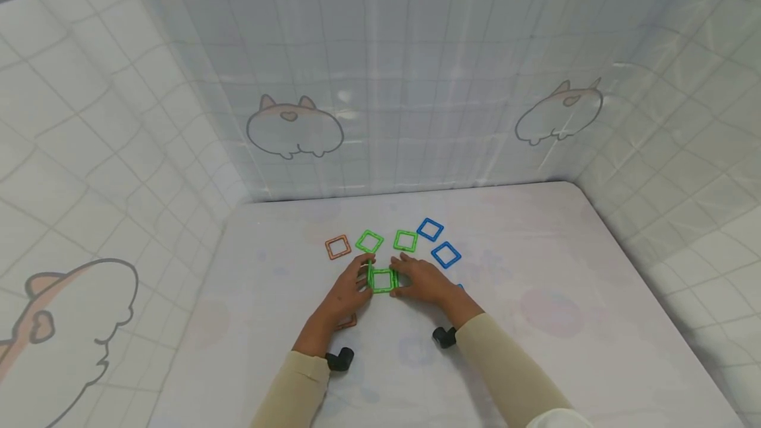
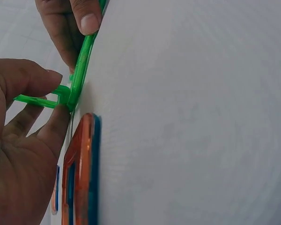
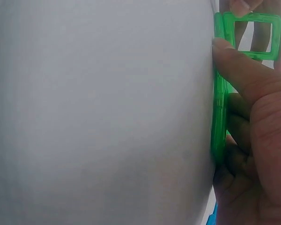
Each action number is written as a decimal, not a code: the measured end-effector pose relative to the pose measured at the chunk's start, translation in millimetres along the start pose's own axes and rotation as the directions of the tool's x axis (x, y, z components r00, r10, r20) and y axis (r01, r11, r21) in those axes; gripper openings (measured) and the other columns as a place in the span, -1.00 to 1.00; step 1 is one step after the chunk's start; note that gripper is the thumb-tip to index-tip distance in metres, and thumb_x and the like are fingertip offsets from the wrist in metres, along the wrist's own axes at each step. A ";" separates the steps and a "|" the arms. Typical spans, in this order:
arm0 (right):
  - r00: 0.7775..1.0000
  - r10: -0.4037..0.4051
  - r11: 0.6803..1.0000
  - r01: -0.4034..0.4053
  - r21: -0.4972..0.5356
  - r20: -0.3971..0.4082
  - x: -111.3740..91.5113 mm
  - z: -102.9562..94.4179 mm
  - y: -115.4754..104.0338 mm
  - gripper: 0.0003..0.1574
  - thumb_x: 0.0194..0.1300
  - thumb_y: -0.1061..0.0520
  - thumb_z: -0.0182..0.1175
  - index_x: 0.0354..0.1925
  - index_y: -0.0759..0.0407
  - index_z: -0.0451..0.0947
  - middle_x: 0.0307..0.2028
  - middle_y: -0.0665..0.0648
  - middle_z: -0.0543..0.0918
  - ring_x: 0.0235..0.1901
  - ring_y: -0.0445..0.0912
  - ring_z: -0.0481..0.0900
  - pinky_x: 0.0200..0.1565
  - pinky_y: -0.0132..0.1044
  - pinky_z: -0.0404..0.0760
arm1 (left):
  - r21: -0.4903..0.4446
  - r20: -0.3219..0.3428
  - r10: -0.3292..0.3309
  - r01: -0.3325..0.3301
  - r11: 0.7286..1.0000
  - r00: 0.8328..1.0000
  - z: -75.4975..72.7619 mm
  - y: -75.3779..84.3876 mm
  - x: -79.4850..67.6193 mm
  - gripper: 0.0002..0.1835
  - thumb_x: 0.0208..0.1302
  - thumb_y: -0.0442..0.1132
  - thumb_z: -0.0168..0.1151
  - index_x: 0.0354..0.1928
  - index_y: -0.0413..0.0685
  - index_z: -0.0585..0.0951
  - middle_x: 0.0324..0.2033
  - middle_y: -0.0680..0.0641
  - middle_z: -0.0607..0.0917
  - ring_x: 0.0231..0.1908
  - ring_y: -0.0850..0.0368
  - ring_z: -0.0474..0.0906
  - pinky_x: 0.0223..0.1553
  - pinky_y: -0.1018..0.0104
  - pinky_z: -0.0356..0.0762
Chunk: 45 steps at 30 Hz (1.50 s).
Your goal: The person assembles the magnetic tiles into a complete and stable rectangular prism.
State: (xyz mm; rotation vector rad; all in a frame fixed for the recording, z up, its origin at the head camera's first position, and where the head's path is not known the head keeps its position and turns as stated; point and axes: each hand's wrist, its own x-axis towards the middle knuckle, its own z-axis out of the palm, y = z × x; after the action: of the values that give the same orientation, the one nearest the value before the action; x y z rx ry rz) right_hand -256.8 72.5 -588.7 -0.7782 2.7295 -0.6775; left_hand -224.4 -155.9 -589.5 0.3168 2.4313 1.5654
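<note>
Three green square frame tiles, which look like magnetic building tiles, are between the two hands. One green tile (image 1: 383,281) lies flat on the table. At its left edge another green tile (image 3: 276,37) stands upright, and the left hand (image 1: 347,289) pinches it between thumb and fingers. The right hand (image 1: 421,279) grips a third green tile (image 3: 219,126) at the right edge of the flat one, thumb on the near side and fingers behind. That third tile is partly hidden by the right hand, so its tilt is hard to tell.
Beyond the hands lie an orange tile (image 1: 337,247), two loose green tiles (image 1: 370,241) and blue tiles (image 1: 446,254). Another orange tile (image 2: 84,164), with blue along its underside, lies near the left wrist. Patterned curtain walls (image 1: 392,71) enclose the white table (image 1: 505,362).
</note>
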 end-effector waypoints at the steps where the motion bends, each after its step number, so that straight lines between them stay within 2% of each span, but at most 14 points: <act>1: 1.000 0.000 1.000 0.000 0.000 0.000 -0.2 -0.3 -0.3 -0.08 0.20 -0.31 0.35 0.43 -0.08 0.37 0.49 0.11 0.25 0.46 0.11 0.22 0.38 0.05 0.37 | 0.001 0.000 0.002 -0.002 1.000 1.000 0.1 -0.2 0.1 -0.20 0.27 -0.46 0.21 0.50 0.13 0.19 0.44 0.01 0.31 0.45 -0.02 0.23 0.34 0.16 0.40; 7: 1.000 0.005 1.000 -0.005 0.009 0.005 -1.4 -2.0 -2.6 -0.09 0.20 -0.30 0.36 0.43 -0.08 0.37 0.49 0.09 0.25 0.46 0.11 0.22 0.39 0.05 0.36 | 0.052 -0.020 -0.005 0.006 0.999 1.000 1.7 -1.9 0.8 -0.17 0.24 -0.44 0.26 0.48 0.23 0.20 0.43 0.02 0.32 0.43 0.04 0.27 0.32 0.25 0.42; 16: 1.000 0.015 1.000 -0.016 0.009 0.013 -2.3 -3.6 -4.4 -0.08 0.21 -0.30 0.35 0.44 -0.09 0.35 0.49 0.11 0.24 0.46 0.12 0.22 0.39 0.06 0.36 | 0.085 -0.033 -0.007 0.010 0.996 0.999 2.3 -0.5 -0.9 -0.17 0.23 -0.42 0.29 0.48 0.19 0.21 0.41 0.01 0.34 0.42 0.07 0.28 0.30 0.30 0.43; 21: 1.000 0.014 1.000 -0.015 0.014 0.013 -2.0 -3.2 -3.6 -0.08 0.21 -0.30 0.35 0.44 -0.10 0.35 0.50 0.10 0.24 0.47 0.11 0.21 0.40 0.06 0.34 | 0.093 -0.030 -0.011 0.014 0.996 0.999 1.6 -0.3 -0.7 -0.18 0.22 -0.42 0.27 0.47 0.24 0.21 0.41 0.01 0.35 0.42 0.11 0.27 0.30 0.33 0.43; 27: 1.000 0.018 0.999 -0.018 0.029 0.005 -2.0 -2.1 -3.3 -0.08 0.20 -0.29 0.36 0.44 -0.10 0.36 0.50 0.10 0.23 0.47 0.11 0.20 0.39 0.06 0.35 | 0.089 -0.021 -0.006 0.007 0.996 1.000 1.3 1.6 -2.1 -0.16 0.20 -0.42 0.27 0.48 0.19 0.19 0.44 -0.01 0.31 0.42 0.03 0.29 0.31 0.25 0.44; 32: 0.999 0.033 0.999 -0.033 0.032 0.012 -2.4 1.2 -2.0 -0.07 0.20 -0.30 0.36 0.45 -0.11 0.34 0.51 0.10 0.21 0.47 0.12 0.19 0.39 0.08 0.34 | 0.091 -0.024 -0.028 0.030 0.995 0.999 2.7 1.9 -3.9 -0.09 0.21 -0.39 0.30 0.53 0.23 0.12 0.44 -0.03 0.32 0.40 0.02 0.32 0.31 0.20 0.44; 37: 0.999 0.039 0.999 -0.039 0.024 0.013 -2.5 4.0 -1.2 -0.05 0.19 -0.32 0.36 0.45 -0.12 0.33 0.51 0.09 0.20 0.47 0.11 0.19 0.40 0.08 0.33 | 0.131 -0.033 -0.040 0.044 0.990 0.999 3.5 0.9 -5.1 -0.02 0.24 -0.35 0.29 0.59 0.22 -0.01 0.45 0.01 0.33 0.44 0.02 0.25 0.40 0.08 0.31; 41: 0.999 0.035 0.999 -0.035 0.013 0.008 -2.3 3.4 -1.5 -0.06 0.19 -0.32 0.35 0.45 -0.12 0.34 0.51 0.08 0.21 0.48 0.09 0.17 0.41 0.06 0.33 | 0.139 -0.018 -0.022 0.024 0.990 1.000 2.6 -0.2 -4.3 0.00 0.26 -0.40 0.25 0.60 0.18 -0.08 0.45 0.00 0.31 0.47 0.05 0.16 0.42 0.10 0.28; 45: 0.999 0.039 0.999 -0.040 0.013 0.006 -2.4 1.9 -2.2 -0.05 0.19 -0.33 0.35 0.45 -0.13 0.33 0.51 0.06 0.21 0.49 0.07 0.15 0.41 0.05 0.32 | 0.125 0.009 -0.013 0.012 0.992 1.000 1.5 -1.9 -4.1 0.00 0.28 -0.39 0.27 0.60 0.19 -0.09 0.47 -0.05 0.27 0.45 0.03 0.23 0.37 0.18 0.36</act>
State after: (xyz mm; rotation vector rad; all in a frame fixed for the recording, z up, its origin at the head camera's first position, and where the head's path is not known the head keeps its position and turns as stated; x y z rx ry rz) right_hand -253.2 71.4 -589.1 -0.7203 2.7242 -0.6832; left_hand -220.2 -156.6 -591.6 0.3299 2.5242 1.4053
